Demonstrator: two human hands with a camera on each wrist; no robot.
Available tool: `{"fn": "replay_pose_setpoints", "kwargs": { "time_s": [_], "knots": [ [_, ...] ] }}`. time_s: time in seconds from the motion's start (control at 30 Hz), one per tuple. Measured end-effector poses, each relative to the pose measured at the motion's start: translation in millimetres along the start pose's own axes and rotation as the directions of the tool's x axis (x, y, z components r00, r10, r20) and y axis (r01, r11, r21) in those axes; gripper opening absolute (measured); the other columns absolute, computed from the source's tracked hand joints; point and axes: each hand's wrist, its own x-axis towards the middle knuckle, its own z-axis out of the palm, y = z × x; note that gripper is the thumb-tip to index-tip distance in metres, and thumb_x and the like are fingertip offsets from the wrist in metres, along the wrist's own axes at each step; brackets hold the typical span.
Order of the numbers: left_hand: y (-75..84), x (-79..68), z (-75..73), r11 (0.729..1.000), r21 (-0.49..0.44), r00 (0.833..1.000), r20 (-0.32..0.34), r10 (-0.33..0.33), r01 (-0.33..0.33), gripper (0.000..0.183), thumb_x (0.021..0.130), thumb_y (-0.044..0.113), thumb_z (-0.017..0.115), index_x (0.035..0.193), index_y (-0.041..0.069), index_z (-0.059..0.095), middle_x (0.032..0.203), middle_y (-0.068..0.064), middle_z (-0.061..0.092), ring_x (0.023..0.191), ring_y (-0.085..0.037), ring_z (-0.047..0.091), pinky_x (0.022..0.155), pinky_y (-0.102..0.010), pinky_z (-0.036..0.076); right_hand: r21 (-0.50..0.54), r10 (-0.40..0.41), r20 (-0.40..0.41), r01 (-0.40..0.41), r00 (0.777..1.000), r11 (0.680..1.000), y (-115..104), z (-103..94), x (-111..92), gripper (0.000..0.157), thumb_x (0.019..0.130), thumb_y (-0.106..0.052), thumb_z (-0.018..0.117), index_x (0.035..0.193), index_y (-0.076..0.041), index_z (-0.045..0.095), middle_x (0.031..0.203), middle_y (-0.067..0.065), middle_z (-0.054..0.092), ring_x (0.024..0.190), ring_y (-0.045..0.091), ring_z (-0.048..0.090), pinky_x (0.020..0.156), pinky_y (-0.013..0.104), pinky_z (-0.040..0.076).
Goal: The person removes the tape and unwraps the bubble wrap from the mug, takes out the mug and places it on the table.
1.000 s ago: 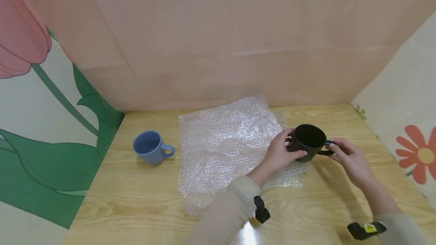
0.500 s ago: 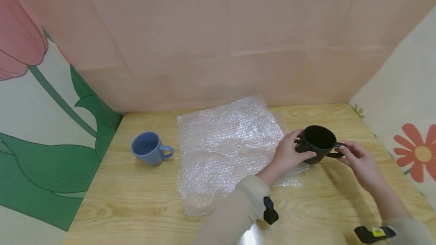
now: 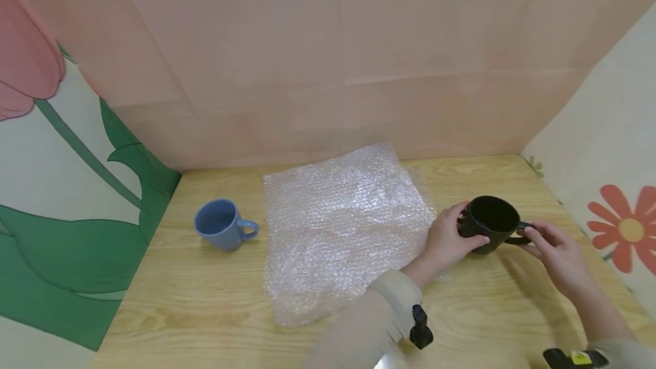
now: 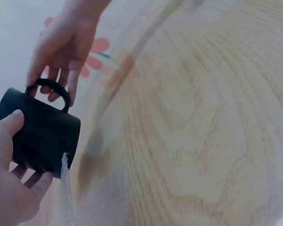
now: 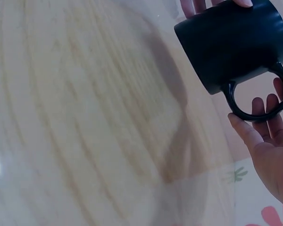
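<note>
Both hands hold a black mug at the right of the table in the head view. My left hand grips its body from the left, thumb across the front and fingers behind. My right hand pinches the mug's handle, which points right. In the right wrist view the fingertips of the right hand lie along the handle. The left wrist view shows the mug between the left thumb and fingers, a strip of clear plastic overlapping its base. A sheet of bubble wrap lies flat left of the hands.
A blue mug stands upright left of the bubble wrap, its handle to the right. The wooden table meets a pink-beige backdrop behind and a flower-printed panel at the right.
Both hands have carried the black mug right and slightly toward the person, off the right edge of the bubble wrap. Their grips look the same; the blue mug and wrap stay put.
</note>
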Motion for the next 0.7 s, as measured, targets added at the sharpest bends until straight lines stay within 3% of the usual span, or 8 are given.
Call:
{"fn": "replay_pose_setpoints", "kwargs": {
  "time_s": [0.27, 0.7],
  "knots": [
    [4.3, -2.7, 8.5, 0.999, 0.042, 0.999, 0.030, -0.012, 0.011, 0.068, 0.072, 0.041, 0.076, 0.132, 0.029, 0.046, 0.123, 0.015, 0.052, 0.111, -0.001, 0.050, 0.085, -0.016, 0.044, 0.034, -0.035, 0.008, 0.034, 0.999, 0.999, 7.7, -10.6, -7.5, 0.026, 0.094, 0.006, 0.041, 0.106, -0.003, 0.062, 0.099, 0.001, 0.062, 0.092, 0.005, 0.062, 0.073, 0.020, 0.054],
    [3.9, -2.1, 21.6, 0.995, 0.088, 0.999, 0.024, -0.041, 0.038, 0.067, 0.072, 0.039, 0.077, 0.130, 0.027, 0.048, 0.122, 0.013, 0.054, 0.110, -0.003, 0.051, 0.085, -0.018, 0.044, 0.111, -0.018, 0.036, 0.014, 0.999, 0.994, 16.0, -20.1, -11.4, 0.028, 0.094, 0.008, 0.038, 0.107, -0.002, 0.061, 0.099, 0.003, 0.064, 0.094, 0.007, 0.063, 0.075, 0.021, 0.054]
  ]
}}
